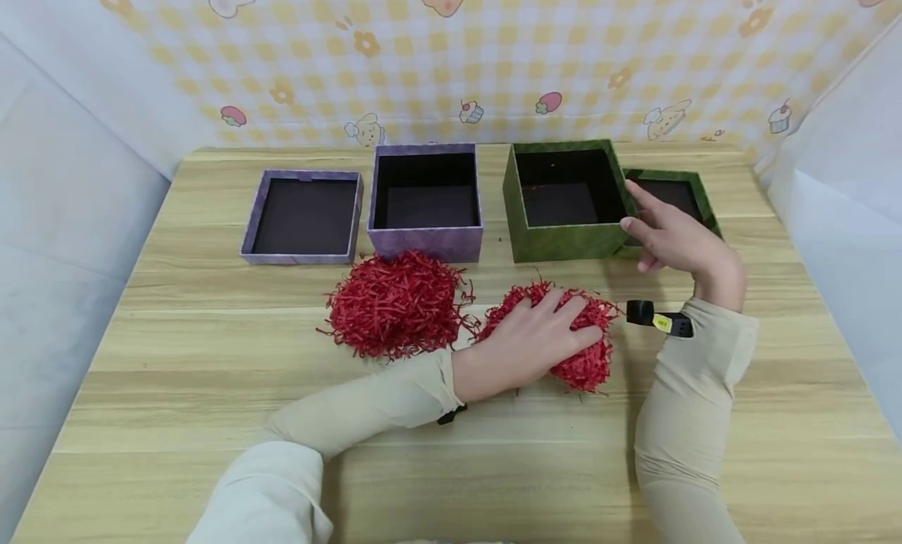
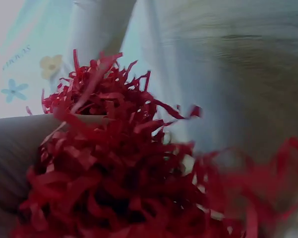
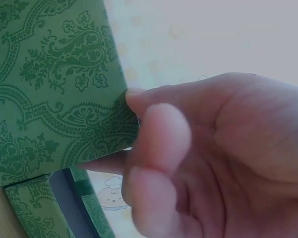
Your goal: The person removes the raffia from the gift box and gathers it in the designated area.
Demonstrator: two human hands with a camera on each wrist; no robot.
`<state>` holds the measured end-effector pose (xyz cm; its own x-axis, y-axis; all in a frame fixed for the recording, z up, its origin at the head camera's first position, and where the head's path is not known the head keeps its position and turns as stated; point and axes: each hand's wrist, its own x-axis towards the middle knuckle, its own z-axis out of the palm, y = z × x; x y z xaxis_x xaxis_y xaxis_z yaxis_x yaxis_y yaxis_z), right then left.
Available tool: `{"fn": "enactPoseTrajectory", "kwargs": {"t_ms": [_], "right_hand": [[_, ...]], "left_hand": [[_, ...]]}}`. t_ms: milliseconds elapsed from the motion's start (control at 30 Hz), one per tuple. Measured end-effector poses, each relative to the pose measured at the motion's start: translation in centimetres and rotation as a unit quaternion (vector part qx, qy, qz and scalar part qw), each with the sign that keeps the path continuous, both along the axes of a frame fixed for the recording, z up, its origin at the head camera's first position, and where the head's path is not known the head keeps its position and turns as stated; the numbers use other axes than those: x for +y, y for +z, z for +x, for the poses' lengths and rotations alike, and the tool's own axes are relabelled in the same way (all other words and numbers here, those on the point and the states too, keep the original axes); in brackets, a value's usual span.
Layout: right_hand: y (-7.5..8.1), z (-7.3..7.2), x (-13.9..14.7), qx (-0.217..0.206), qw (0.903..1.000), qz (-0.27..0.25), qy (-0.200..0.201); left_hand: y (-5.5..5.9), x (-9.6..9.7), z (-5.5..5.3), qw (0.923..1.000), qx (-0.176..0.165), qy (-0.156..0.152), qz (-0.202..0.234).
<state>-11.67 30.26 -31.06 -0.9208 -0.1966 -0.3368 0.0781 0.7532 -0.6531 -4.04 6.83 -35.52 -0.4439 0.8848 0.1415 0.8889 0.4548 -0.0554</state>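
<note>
My left hand [image 1: 532,344] grips into the right-hand heap of red shredded paper [image 1: 595,364], its bent fingers spread over the top. Strands of the shredded paper [image 2: 114,183] fill much of the left wrist view, where the fingers are hidden. At the open green box [image 1: 564,244], my right hand [image 1: 672,235] holds the front right corner, thumb at the rim and index finger along the right side. The right wrist view shows the thumb against the edge of the patterned green wall [image 3: 64,94], with the other fingers bent below it.
A second red shredded paper heap [image 1: 395,305] lies before the open purple box [image 1: 425,245]. The purple lid [image 1: 299,258] rests left of that box, inside up. Partly behind the right hand, the green lid [image 1: 705,203] lies beside the green box.
</note>
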Motion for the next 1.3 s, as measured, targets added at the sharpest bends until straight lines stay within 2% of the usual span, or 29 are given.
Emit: {"fn": "enactPoseTrajectory", "kwargs": {"t_ms": [200, 333, 600, 767, 867, 1067, 1300], "right_hand": [[-0.1, 0.0, 0.0, -0.002, 0.9999, 0.013, 0.000], [-0.1, 0.1, 0.1, -0.005, 0.9999, 0.014, -0.002], [-0.2, 0.0, 0.1, -0.010, 0.9999, 0.004, 0.000], [0.0, 0.1, -0.1, -0.009, 1.0000, 0.004, 0.000], [0.1, 0.1, -0.3, -0.007, 1.0000, 0.006, -0.001], [0.1, 0.1, -0.3, -0.003, 1.0000, -0.002, -0.001], [-0.2, 0.1, 0.0, -0.007, 0.9997, -0.021, -0.003]], "left_hand": [[-1.8, 0.6, -0.9, 0.9993, -0.020, 0.001, -0.031], [-2.6, 1.1, -1.9, 0.9988, -0.040, 0.015, -0.023], [-3.1, 1.8, -4.3, 0.9947, -0.089, 0.052, 0.003], [-3.1, 1.8, -5.5, 0.9921, -0.101, 0.073, 0.012], [-3.2, 1.8, -5.6, 0.9911, -0.108, 0.077, 0.008], [-3.2, 2.0, -5.1, 0.9903, -0.121, 0.067, -0.011], [-2.8, 2.3, -4.9, 0.9933, -0.097, 0.060, -0.017]]}}
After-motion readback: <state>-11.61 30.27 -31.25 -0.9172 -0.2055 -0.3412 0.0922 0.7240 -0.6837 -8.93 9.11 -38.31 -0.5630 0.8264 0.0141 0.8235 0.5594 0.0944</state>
